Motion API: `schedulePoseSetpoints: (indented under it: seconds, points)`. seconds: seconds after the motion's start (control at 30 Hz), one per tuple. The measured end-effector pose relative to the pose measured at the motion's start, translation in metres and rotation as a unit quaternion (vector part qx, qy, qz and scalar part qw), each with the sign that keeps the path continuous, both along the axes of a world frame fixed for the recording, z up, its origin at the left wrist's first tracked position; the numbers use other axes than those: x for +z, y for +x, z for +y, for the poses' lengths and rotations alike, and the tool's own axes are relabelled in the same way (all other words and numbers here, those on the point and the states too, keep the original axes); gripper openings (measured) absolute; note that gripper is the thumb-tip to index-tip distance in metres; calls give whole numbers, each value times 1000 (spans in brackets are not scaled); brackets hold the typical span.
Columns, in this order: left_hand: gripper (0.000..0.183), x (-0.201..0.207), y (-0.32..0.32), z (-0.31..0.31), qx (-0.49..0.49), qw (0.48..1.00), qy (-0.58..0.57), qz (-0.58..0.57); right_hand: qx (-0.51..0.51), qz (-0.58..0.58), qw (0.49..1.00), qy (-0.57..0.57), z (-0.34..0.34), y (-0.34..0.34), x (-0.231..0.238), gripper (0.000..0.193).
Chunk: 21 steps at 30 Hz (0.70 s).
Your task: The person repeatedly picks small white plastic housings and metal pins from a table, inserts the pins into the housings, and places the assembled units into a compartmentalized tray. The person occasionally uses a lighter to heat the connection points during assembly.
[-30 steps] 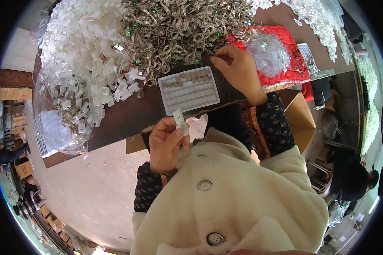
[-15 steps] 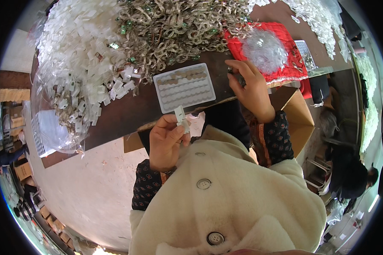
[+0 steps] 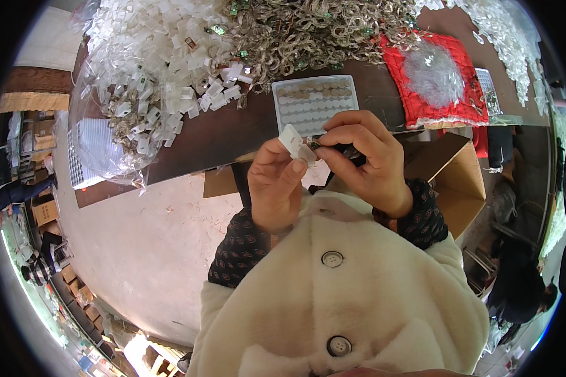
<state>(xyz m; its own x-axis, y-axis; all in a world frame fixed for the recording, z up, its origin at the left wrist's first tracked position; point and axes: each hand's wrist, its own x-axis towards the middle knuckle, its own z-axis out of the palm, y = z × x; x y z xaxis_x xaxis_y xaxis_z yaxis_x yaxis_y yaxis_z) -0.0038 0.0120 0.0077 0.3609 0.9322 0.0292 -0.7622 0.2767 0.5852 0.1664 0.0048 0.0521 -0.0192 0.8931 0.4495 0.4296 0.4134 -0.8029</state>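
Note:
My left hand (image 3: pixel 275 187) pinches a small white plastic case (image 3: pixel 291 141) between thumb and fingers; the case stands tilted with a flat panel upward. Close against it, my right hand (image 3: pixel 372 162) is closed in a pinch on a small green circuit board (image 3: pixel 312 144), mostly covered by the fingertips. The board is at the case's edge; whether it sits inside I cannot tell. Just beyond both hands lies a white tray (image 3: pixel 285 125) with rows of slots, the far rows holding round coin-like pieces.
A heap of white plastic cases (image 3: pixel 163 56) covers the table's left side. Behind the tray rises a tangled pile of clear light strings (image 3: pixel 314 38). A red cloth (image 3: pixel 402 94) carries a clear wispy bundle (image 3: pixel 435 74). Below the table edge stands a cardboard box (image 3: pixel 462 182).
My right hand has come from beside the red cloth in to the left hand, bringing the small circuit board to the white case. The view has shifted, so the table appears further right.

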Motion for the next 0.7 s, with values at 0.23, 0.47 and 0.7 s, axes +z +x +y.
schedulePoseSetpoints:
  seconds: [0.23,0.47,0.7]
  points:
    - [27,-4,-1,-2,27,999,-31,34,-20,13,999,-22,-3,-8,-2,17]
    - [24,-11,-4,-2,78,996,23,44,-2,40,999,24,-4,-19,0,18]
    - [31,-9,-6,-6,141,972,116,150,8,29,999,-28,-7,-15,4,21]
